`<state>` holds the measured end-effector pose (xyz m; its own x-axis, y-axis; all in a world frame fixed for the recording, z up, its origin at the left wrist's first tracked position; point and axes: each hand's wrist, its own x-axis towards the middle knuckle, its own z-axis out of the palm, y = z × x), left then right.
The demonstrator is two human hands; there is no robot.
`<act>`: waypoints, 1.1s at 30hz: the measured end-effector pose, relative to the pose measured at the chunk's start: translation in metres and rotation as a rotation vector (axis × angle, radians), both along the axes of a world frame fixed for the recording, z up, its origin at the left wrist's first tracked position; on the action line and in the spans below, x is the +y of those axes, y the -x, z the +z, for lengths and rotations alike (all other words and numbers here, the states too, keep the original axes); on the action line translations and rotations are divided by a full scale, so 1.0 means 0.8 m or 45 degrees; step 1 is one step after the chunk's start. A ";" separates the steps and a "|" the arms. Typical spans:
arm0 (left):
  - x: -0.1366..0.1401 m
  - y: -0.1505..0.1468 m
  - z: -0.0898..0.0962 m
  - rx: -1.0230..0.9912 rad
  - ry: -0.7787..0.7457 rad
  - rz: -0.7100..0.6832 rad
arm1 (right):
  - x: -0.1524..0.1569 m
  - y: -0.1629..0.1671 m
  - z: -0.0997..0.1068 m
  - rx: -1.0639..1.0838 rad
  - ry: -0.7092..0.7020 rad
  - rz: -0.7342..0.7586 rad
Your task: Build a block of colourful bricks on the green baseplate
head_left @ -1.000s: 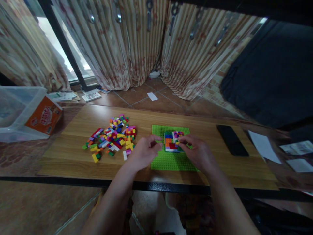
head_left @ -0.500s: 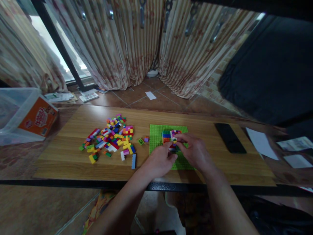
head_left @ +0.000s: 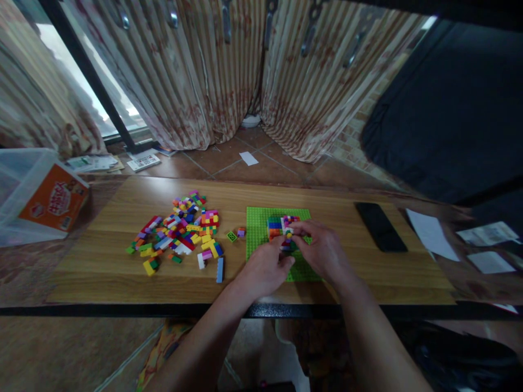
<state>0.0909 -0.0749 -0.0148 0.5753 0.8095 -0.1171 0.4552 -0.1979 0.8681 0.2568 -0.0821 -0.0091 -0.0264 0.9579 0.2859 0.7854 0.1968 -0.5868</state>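
On the green baseplate (head_left: 255,218) stands a low build of coloured toy bricks (head_left: 274,225), with blue, orange, white and pink parts showing. My left hand (head_left: 267,267) reaches over the near side, its index fingertip touching the build and its thumb apart. From the right, my right hand (head_left: 321,245) pinches at a small yellow toy brick (head_left: 289,235) on top of the build. My fingers cover the build's near and right parts. Left of the plate lie a lime green brick (head_left: 231,236) and a purple-and-orange piece (head_left: 241,232).
A loose pile of mixed bricks (head_left: 175,228) spreads over the left of the wooden table (head_left: 102,261). One long light-blue brick (head_left: 220,270) lies near the front. A black phone (head_left: 379,226) rests at right. A clear plastic bin (head_left: 24,234) stands beyond the left end.
The whole view has shifted slightly, so the table items appear a little further left. Both hands stay at the build, with only small finger movement.
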 end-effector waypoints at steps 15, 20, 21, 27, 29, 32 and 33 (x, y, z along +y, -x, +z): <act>-0.002 -0.002 0.008 0.074 -0.016 0.015 | 0.008 0.006 -0.012 0.085 0.073 -0.409; -0.002 -0.002 0.009 0.065 -0.025 0.003 | 0.010 0.005 -0.018 0.148 0.121 -0.439; -0.002 -0.002 0.008 0.063 -0.026 0.002 | 0.010 0.005 -0.019 0.168 0.128 -0.438; -0.005 -0.002 0.002 0.051 -0.030 0.004 | 0.012 0.006 -0.026 0.244 0.114 -0.428; -0.006 -0.003 0.001 0.064 -0.026 0.002 | 0.012 0.006 -0.027 0.230 0.112 -0.433; -0.008 -0.003 0.003 0.090 -0.037 0.003 | 0.012 0.006 -0.027 0.203 0.151 -0.425; -0.009 -0.003 0.003 0.095 -0.040 0.005 | 0.012 0.005 -0.027 0.195 0.155 -0.415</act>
<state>0.0930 -0.0820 -0.0123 0.5629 0.8156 -0.1337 0.5192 -0.2230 0.8251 0.2524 -0.0724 -0.0309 0.3194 0.9362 0.1467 0.6969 -0.1271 -0.7058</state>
